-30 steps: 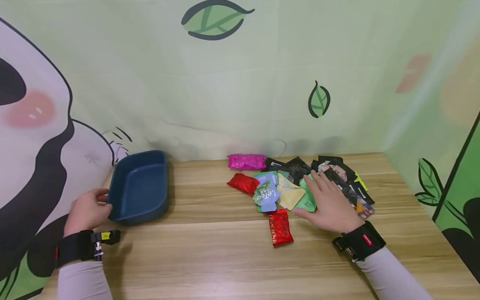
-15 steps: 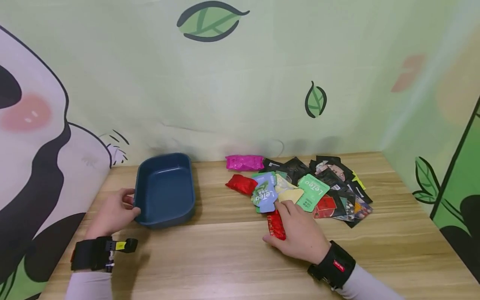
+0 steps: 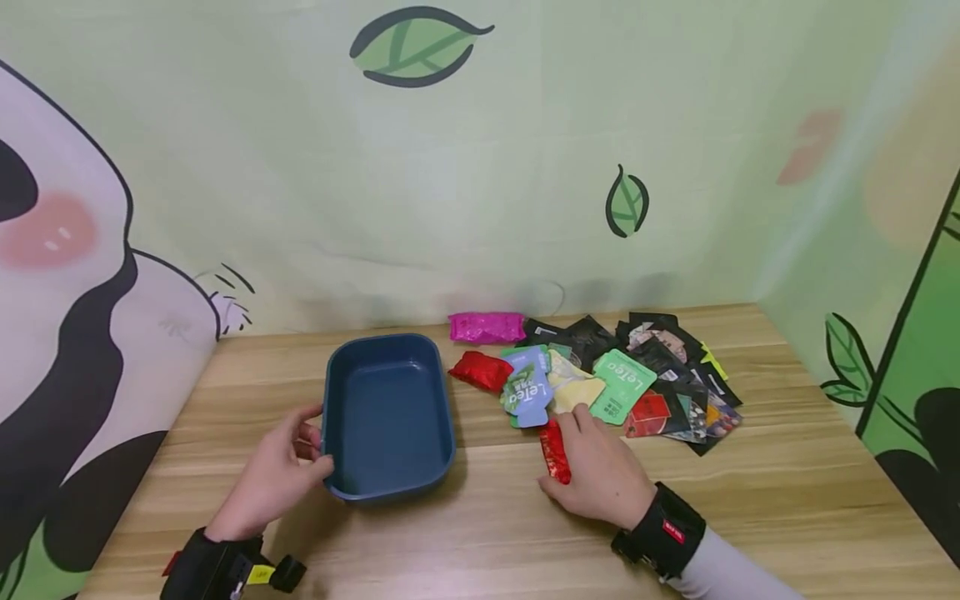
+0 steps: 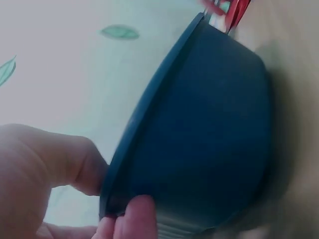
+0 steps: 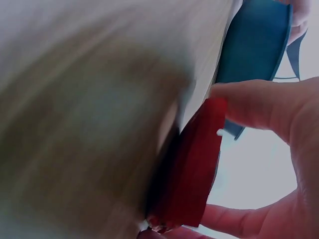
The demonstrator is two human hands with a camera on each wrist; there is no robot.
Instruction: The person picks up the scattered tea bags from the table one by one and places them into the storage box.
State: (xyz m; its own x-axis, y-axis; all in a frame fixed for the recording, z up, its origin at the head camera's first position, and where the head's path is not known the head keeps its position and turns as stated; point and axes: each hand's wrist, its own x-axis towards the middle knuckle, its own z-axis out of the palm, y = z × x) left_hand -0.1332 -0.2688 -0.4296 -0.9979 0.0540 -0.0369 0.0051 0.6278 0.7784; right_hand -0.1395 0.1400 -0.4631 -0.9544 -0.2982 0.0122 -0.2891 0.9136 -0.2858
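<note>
Shiny red packets (image 3: 553, 454), two: one in the grip of right hand (image 3: 606, 473); one blue bin (image 3: 390, 429) in that of left hand (image 3: 279, 471).

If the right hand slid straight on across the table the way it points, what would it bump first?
Probably the pale yellow packet, just ahead of the right hand, or the blue LeTea packet beside it. Depth is hard to judge there.
</note>
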